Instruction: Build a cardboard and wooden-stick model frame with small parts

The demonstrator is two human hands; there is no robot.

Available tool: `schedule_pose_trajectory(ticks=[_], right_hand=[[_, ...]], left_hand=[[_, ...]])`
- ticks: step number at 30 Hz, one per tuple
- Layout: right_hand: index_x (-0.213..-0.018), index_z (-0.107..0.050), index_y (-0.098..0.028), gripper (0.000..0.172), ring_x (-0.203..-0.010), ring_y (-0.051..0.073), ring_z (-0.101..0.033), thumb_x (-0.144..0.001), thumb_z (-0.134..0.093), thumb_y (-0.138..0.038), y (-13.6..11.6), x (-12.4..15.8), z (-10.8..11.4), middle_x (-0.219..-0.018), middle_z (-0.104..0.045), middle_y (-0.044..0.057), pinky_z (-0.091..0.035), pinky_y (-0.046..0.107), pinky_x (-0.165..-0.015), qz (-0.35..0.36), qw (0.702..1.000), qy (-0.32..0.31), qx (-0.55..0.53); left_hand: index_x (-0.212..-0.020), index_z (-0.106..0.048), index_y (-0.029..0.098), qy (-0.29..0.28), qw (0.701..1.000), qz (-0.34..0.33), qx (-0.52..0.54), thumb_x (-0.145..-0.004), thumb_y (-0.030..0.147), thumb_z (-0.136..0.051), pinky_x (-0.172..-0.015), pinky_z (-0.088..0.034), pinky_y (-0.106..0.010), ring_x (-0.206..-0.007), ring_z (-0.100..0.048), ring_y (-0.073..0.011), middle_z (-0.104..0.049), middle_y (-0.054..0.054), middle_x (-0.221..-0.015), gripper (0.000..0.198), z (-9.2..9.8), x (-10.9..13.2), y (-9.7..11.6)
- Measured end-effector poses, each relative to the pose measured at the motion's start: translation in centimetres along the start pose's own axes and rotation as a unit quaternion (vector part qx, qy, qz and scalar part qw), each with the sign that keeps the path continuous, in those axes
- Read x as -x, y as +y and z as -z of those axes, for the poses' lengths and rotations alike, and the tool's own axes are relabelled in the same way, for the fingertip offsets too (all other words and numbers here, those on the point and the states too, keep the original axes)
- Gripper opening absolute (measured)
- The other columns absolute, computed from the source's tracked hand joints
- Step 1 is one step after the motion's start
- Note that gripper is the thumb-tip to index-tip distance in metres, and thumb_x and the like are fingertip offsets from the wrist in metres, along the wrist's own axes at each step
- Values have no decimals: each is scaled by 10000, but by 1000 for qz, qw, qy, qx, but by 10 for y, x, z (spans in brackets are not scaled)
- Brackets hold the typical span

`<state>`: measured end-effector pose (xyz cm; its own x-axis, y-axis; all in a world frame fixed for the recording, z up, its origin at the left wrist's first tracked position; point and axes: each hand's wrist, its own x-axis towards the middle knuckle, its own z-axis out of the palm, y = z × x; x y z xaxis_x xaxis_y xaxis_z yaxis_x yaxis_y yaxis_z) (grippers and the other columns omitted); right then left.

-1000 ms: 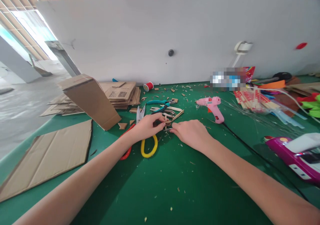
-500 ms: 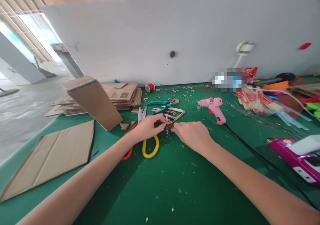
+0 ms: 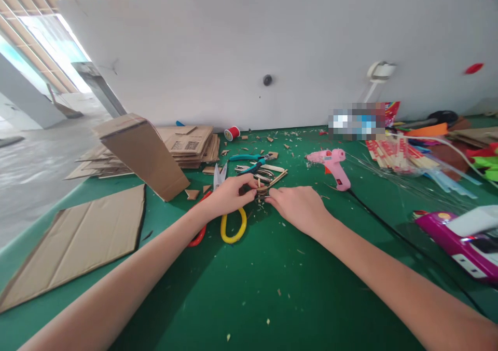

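Note:
My left hand [image 3: 232, 193] pinches the left side of a small brown piece with thin sticks [image 3: 262, 191], its exact form too small to tell. From the right, the fingertips of my right hand [image 3: 299, 207] close on a thin dark part at the same piece. Scissors with one red and one yellow handle [image 3: 243, 224] lie open under my left hand and wrist. Just behind the hands are teal-handled pliers [image 3: 249, 165] and some metal tools. A few loose wooden sticks [image 3: 279, 178] lie beside them.
A pink glue gun [image 3: 333, 165] with a black cord lies at right, a purple device [image 3: 455, 239] nearer the right edge. An upright cardboard box [image 3: 146, 156], stacked cardboard [image 3: 194, 143] and a flat cardboard sheet [image 3: 89, 242] occupy the left. A red thread spool [image 3: 232, 133] sits by the wall.
The whole view has shifted slightly, with everything a little higher in the picture. Both hands keep their grip on the small piece with almost no movement.

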<state>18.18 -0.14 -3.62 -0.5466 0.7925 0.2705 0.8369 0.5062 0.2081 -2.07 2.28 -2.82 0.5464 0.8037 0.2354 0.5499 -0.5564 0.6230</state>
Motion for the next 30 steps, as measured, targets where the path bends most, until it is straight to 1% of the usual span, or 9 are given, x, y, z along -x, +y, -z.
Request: schedule_pose_trajectory(ticks=[4, 7, 10, 15, 18, 21, 24, 28, 30], right_hand=[[-824, -625, -193, 284, -539, 174, -625, -927, -455, -395, -1, -1, 1, -677, -703, 28, -123, 276, -463, 14, 1000, -8, 1], [-833, -624, -186, 300, -556, 175, -631, -943, -424, -381, -1, -1, 2, -702, -706, 34, -139, 275, -461, -3, 1000, 9, 1], [-838, -628, -196, 284, -544, 171, -624, -936, -437, -381, 0, 0, 2, -691, -706, 33, -155, 272, -461, 10, 1000, -5, 0], [-830, -632, -196, 293, -552, 175, -631, -934, -434, -384, 0, 1, 2, -688, -701, 29, -165, 273, -458, 11, 1000, 1, -5], [-852, -632, -189, 303, -562, 178, -637, -946, -406, -367, -1, 2, 1, -713, -705, 34, -169, 276, -454, -6, 1000, 15, -4], [-862, -636, -194, 289, -544, 169, -629, -937, -424, -374, 0, 2, 3, -696, -704, 36, -173, 275, -453, 8, 1000, -1, -5], [-848, -637, -197, 278, -550, 169, -634, -930, -441, -378, 0, 1, 4, -694, -704, 31, -167, 275, -453, 19, 1000, -16, -7], [-852, -633, -194, 303, -569, 180, -643, -943, -410, -376, 0, 1, 3, -709, -705, 30, -158, 277, -454, -7, 1000, 3, -1], [-846, -633, -201, 296, -549, 182, -636, -936, -424, -390, 0, 2, 2, -689, -703, 28, -154, 277, -453, 2, 1000, -4, 3]], left_hand=[[-886, -565, 192, -3, 1000, -5, 7, -828, 195, -469, -737, -467, -266, -839, -609, -148, -666, -13, -1017, 113, 0, 1, 0], [-892, -569, 190, -7, 1000, -7, 6, -834, 187, -461, -760, -466, -272, -853, -607, -149, -663, -16, -1026, 122, 0, 1, -1], [-929, -567, 192, -7, 1000, -7, 4, -838, 186, -455, -778, -467, -281, -869, -606, -155, -658, -20, -999, 144, -1, 1, -3], [-1006, -562, 196, -1, 1000, -16, 21, -848, 198, -445, -727, -478, -264, -853, -606, -147, -649, -27, -1008, 196, -2, 1, -3], [-1085, -593, 215, -16, 1000, -18, 21, -859, 201, -434, -801, -486, -277, -930, -616, -155, -660, -27, -1084, 276, -2, 0, -2], [-1087, -630, 223, -21, 999, -13, 23, -857, 193, -431, -896, -477, -293, -1018, -612, -162, -667, -20, -1127, 306, -2, 0, -2], [-1073, -643, 211, -16, 999, -11, 30, -838, 160, -440, -903, -484, -287, -1031, -618, -158, -675, -22, -1128, 315, -2, 0, -2], [-1070, -643, 213, -13, 1000, -8, 25, -836, 158, -444, -922, -480, -288, -1035, -621, -154, -676, -15, -1132, 312, -2, 0, -3], [-1070, -641, 213, -10, 1000, -7, 20, -837, 165, -446, -944, -470, -293, -1053, -614, -157, -674, -15, -1136, 308, -2, 0, -4]])
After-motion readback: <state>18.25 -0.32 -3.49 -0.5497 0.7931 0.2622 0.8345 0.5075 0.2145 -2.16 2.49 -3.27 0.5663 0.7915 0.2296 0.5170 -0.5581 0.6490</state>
